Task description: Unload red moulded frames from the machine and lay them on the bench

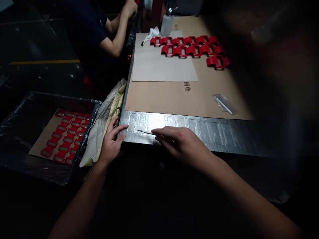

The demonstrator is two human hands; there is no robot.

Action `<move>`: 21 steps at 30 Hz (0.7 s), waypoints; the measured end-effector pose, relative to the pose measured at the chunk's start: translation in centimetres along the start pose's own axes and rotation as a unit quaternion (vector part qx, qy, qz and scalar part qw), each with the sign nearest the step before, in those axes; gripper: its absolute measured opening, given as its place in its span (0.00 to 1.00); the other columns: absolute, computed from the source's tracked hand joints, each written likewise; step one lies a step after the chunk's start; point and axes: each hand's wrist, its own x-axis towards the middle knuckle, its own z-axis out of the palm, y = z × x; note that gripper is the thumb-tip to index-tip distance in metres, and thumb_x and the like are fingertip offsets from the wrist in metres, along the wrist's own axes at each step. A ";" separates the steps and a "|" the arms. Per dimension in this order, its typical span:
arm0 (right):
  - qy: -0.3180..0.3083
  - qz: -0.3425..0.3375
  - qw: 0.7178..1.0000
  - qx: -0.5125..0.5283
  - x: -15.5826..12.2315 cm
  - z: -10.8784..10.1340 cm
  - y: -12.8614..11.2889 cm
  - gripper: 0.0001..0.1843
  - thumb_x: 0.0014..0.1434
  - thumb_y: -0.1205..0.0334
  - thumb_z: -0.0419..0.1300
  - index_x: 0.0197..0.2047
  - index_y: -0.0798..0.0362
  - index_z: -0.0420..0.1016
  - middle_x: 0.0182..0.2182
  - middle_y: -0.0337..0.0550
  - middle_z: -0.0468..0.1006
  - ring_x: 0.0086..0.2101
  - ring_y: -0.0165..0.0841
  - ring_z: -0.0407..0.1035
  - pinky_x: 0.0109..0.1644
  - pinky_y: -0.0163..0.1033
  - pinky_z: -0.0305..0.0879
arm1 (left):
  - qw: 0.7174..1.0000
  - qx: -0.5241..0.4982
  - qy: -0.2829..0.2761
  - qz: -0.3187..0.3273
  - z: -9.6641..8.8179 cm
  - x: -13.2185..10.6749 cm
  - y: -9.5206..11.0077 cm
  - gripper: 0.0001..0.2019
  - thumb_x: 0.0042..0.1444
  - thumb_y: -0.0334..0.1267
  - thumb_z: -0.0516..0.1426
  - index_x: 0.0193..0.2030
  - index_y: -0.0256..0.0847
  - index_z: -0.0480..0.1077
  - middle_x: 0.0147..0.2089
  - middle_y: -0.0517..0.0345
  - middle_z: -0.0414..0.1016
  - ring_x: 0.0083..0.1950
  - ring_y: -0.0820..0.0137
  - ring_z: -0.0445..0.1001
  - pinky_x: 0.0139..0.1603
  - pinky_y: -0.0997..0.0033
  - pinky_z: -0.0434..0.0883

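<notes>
My right hand (pixel 183 141) is closed in a pinch on a thin, pale, pointed tool (pixel 145 132); its exact kind is too small to tell. The tool's tip points left, over a clear film sheet (pixel 179 123) marked with several rectangular outlines. This sheet lies along the near edge of the table. At the table's left corner is my left hand (pixel 111 142), fingers apart, with the index finger at the sheet's left end. Nothing shows in its grasp.
Rows of red frame-shaped parts (pixel 183 51) lie on cardboard (pixel 159 96) and a pale sheet (pixel 161 66). A spray bottle (pixel 167 25) stands behind. Left, a plastic-lined bin (pixel 20 132) holds more red parts, beside a paper sack (pixel 99 122). Another person's arm (pixel 113 43) is beyond.
</notes>
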 end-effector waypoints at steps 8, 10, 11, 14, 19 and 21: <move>-0.008 0.038 0.999 0.007 0.2 -0.2 0.1 0.15 0.68 0.61 0.61 0.57 0.49 0.81 0.44 0.46 0.85 0.39 0.39 0.81 0.45 0.42 0.77 | 0.997 -0.066 0.041 -0.002 0.8 0.6 -0.3 0.14 0.60 0.34 0.60 0.52 0.42 0.76 0.77 0.49 0.56 0.76 0.54 0.58 0.76 0.50 0.59; 0.057 0.105 0.991 0.052 -1.9 -0.6 0.1 0.15 0.67 0.60 0.63 0.56 0.49 0.81 0.43 0.45 0.85 0.40 0.39 0.81 0.45 0.41 0.78 | 0.996 -0.023 0.078 0.038 0.3 0.1 0.9 0.12 0.62 0.35 0.59 0.52 0.41 0.76 0.74 0.47 0.60 0.74 0.55 0.61 0.74 0.51 0.61; 0.100 0.143 0.982 0.074 -3.1 -0.6 -0.1 0.15 0.66 0.60 0.64 0.55 0.49 0.81 0.43 0.45 0.85 0.41 0.39 0.81 0.45 0.41 0.78 | 0.992 0.004 0.107 0.065 0.2 -0.2 1.7 0.11 0.62 0.35 0.59 0.50 0.40 0.76 0.70 0.47 0.65 0.71 0.56 0.65 0.73 0.51 0.64; 0.250 0.217 0.936 0.120 -6.5 0.8 -1.9 0.14 0.66 0.63 0.65 0.55 0.48 0.81 0.47 0.46 0.83 0.45 0.40 0.80 0.51 0.44 0.78 | 0.982 0.028 0.133 0.129 1.3 -1.6 4.9 0.05 0.62 0.32 0.61 0.44 0.40 0.76 0.50 0.51 0.77 0.54 0.62 0.77 0.60 0.59 0.73; 0.404 0.222 0.872 0.163 -8.8 5.4 -5.1 0.16 0.67 0.66 0.62 0.56 0.47 0.80 0.54 0.50 0.75 0.53 0.40 0.75 0.55 0.44 0.78 | 0.971 -0.133 -0.174 0.092 7.5 -3.5 10.5 0.08 0.65 0.41 0.62 0.48 0.43 0.78 0.44 0.55 0.81 0.43 0.66 0.80 0.43 0.70 0.76; 0.425 0.222 0.861 0.170 -9.6 6.0 -4.9 0.18 0.66 0.66 0.62 0.58 0.48 0.78 0.57 0.53 0.71 0.55 0.41 0.74 0.58 0.45 0.78 | 0.958 -0.184 -0.219 0.037 10.0 -3.6 12.1 0.10 0.66 0.45 0.60 0.47 0.42 0.78 0.41 0.56 0.81 0.38 0.67 0.80 0.38 0.72 0.75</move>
